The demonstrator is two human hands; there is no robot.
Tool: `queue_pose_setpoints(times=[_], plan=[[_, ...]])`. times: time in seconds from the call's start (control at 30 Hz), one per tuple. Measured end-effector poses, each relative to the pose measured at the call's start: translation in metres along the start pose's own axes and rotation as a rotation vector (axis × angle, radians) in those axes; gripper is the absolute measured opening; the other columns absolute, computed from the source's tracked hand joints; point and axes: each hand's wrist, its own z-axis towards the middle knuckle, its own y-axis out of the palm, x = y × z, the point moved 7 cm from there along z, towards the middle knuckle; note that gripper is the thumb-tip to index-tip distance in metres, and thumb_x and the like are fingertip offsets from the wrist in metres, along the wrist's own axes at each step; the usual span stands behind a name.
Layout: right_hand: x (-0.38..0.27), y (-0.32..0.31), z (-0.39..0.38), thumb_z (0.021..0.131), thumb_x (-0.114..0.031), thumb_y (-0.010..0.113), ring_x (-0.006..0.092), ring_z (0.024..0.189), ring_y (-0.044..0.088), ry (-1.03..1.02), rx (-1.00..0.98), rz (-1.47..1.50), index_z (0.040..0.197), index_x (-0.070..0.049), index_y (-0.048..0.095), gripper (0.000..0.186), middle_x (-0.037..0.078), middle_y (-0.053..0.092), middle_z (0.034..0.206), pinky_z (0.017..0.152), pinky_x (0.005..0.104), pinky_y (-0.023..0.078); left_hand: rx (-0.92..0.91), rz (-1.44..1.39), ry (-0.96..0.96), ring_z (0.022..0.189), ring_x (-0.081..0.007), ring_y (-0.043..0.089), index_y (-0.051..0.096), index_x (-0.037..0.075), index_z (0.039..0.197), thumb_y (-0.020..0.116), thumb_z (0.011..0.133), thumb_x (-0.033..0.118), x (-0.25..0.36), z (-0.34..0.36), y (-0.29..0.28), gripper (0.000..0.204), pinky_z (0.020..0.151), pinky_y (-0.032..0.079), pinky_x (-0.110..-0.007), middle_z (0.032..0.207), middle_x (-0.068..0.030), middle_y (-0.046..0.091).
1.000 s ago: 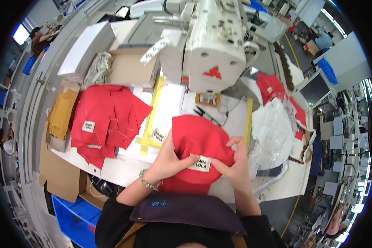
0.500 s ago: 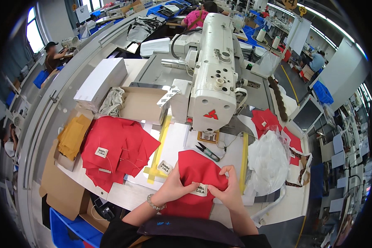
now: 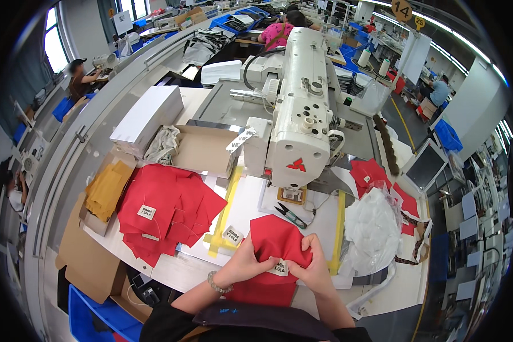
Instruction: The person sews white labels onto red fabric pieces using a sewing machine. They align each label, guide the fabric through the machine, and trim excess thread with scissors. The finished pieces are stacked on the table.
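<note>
A red fabric piece (image 3: 275, 239) lies on the white work surface in front of the white sewing machine (image 3: 298, 119). My left hand (image 3: 246, 263) grips its near left part, fingers curled over the cloth. My right hand (image 3: 310, 268) pinches the cloth on the right side. Between the two hands sits a small white label (image 3: 278, 267) on the fabric, with both thumbs at its edges. The lower end of the fabric hangs over the table's near edge toward my lap.
A pile of red pieces with white labels (image 3: 164, 212) lies left. Yellow fabric (image 3: 105, 189) fills a cardboard box beyond it. Small snips (image 3: 289, 215) rest under the machine head. A crumpled clear plastic bag (image 3: 375, 228) and more red pieces (image 3: 370, 172) are right. Other people work at the back.
The view has tilted up, so the hands and red piece sit lower in the picture. Both hands have drawn closer together around the label.
</note>
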Motion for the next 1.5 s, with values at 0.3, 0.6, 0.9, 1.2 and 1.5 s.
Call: queue_pose_setpoints(times=[0.3,0.6,0.9,1.2,1.5], plan=[[-0.009,0.003,-0.002,0.071,0.002,0.068,0.0119,0.082,0.035,-0.064,0.134,-0.040,0.092,-0.009,0.036,0.040,0.002,0.033,0.089,0.080,0.0234,0.035,-0.063,-0.079,-0.019,0.122,-0.0169,0.050,0.038,-0.001,0.139,0.078,0.076,0.006,0.004,0.001,0.004,0.075,0.103,0.042,-0.034,0.131,-0.0102,0.052],[-0.018,0.002,-0.006,0.071,0.003,0.068,0.0125,0.079,0.035,-0.124,0.233,-0.162,0.090,-0.008,0.035,0.040,0.002,0.033,0.085,0.074,0.0247,0.036,-0.071,-0.064,-0.041,0.122,-0.0198,0.052,0.040,-0.003,0.138,0.081,0.075,0.017,0.007,0.003,0.001,0.078,0.103,0.042,-0.034,0.131,-0.0136,0.054],[-0.026,0.007,-0.010,0.076,-0.002,0.076,0.0111,0.066,0.035,-0.228,0.339,-0.294,0.091,-0.007,0.039,0.040,0.001,0.036,0.077,0.059,0.0245,0.036,0.010,-0.021,-0.019,0.114,-0.0147,0.056,0.044,0.001,0.133,0.080,0.074,0.005,0.005,0.008,-0.001,0.069,0.096,0.047,-0.032,0.124,-0.0088,0.057],[0.007,0.004,-0.012,0.080,0.008,0.072,0.0145,0.087,0.066,-0.012,0.316,0.068,0.105,-0.006,0.036,0.045,0.012,0.063,0.091,0.073,0.0264,0.052,0.066,0.050,-0.028,0.105,-0.0175,0.060,0.051,0.001,0.123,0.077,0.075,0.007,0.003,0.007,-0.004,0.055,0.090,0.049,-0.032,0.115,-0.0094,0.061],[-0.010,0.010,-0.013,0.078,0.005,0.075,0.0081,0.073,0.059,-0.121,0.390,-0.329,0.101,-0.005,0.040,0.043,0.005,0.057,0.081,0.063,0.0225,0.048,0.124,0.119,0.000,0.101,-0.0181,0.062,0.054,0.001,0.119,0.077,0.075,0.008,-0.001,0.007,-0.006,0.050,0.087,0.050,-0.032,0.110,-0.0097,0.062]])
